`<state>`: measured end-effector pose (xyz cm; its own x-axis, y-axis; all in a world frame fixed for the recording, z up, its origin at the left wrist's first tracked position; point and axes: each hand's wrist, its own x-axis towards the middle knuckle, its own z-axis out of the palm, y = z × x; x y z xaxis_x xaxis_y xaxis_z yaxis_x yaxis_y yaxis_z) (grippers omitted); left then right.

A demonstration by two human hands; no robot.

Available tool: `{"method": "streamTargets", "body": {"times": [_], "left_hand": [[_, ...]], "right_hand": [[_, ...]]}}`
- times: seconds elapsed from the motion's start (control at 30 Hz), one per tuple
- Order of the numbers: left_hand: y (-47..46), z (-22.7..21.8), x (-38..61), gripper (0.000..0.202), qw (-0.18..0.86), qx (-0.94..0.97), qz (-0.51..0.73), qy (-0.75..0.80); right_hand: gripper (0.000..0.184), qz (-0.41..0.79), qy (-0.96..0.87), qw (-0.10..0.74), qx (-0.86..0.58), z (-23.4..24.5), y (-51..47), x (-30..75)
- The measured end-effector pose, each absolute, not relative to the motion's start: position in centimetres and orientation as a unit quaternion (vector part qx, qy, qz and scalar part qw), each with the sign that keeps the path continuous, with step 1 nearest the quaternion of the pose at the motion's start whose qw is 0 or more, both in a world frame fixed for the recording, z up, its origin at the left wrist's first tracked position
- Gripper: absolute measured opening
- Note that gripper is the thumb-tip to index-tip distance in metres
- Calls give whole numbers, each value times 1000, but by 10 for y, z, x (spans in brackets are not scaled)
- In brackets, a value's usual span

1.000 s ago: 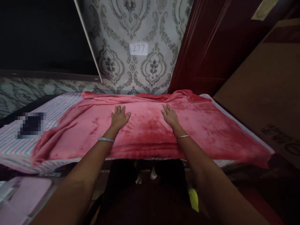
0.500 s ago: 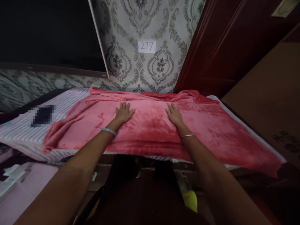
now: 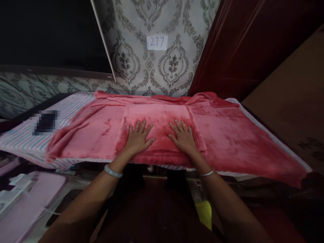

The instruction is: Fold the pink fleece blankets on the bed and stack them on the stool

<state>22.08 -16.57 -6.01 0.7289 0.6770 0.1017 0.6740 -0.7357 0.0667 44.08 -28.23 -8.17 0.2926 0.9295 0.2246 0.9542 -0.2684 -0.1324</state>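
Observation:
A red-pink plush blanket (image 3: 222, 141) is spread over a table covered with a striped cloth (image 3: 29, 145). In its middle lies a folded rectangular section (image 3: 158, 114) of the same plush. Both palms rest on this folded part. My left hand (image 3: 139, 137) lies flat on its left half, fingers spread, a pale bangle at the wrist. On the right half, my right hand (image 3: 183, 136) is pressed flat too, fingers apart, with a thin silver bangle. Neither hand grips anything. Along the back edge the blanket is bunched into loose folds.
A dark television screen (image 3: 50, 37) hangs at the left. Behind the table is patterned wallpaper with a paper marked 277 (image 3: 157, 43). A dark red door (image 3: 235, 50) and a cardboard box (image 3: 291, 87) stand at the right. A pink stool-like surface (image 3: 37, 199) is at lower left.
Both hands have slid back toward me over the plush, and sit slightly closer together. The side edges of the folded section now show clearly.

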Motion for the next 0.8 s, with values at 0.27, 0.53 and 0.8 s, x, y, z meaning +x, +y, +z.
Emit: {"method": "streamTargets", "body": {"times": [0.27, 0.53, 0.8], "left_hand": [[-162, -65, 219, 72, 12, 928, 73, 366], [-163, -67, 216, 72, 27, 928, 99, 357], [-163, -73, 213, 73, 27, 926, 108, 360]], "right_hand": [[61, -68, -590, 125, -795, -84, -282, 442], [59, -75, -591, 138, -791, -92, -281, 443], [59, -65, -593, 134, -791, -90, -283, 439]]}}
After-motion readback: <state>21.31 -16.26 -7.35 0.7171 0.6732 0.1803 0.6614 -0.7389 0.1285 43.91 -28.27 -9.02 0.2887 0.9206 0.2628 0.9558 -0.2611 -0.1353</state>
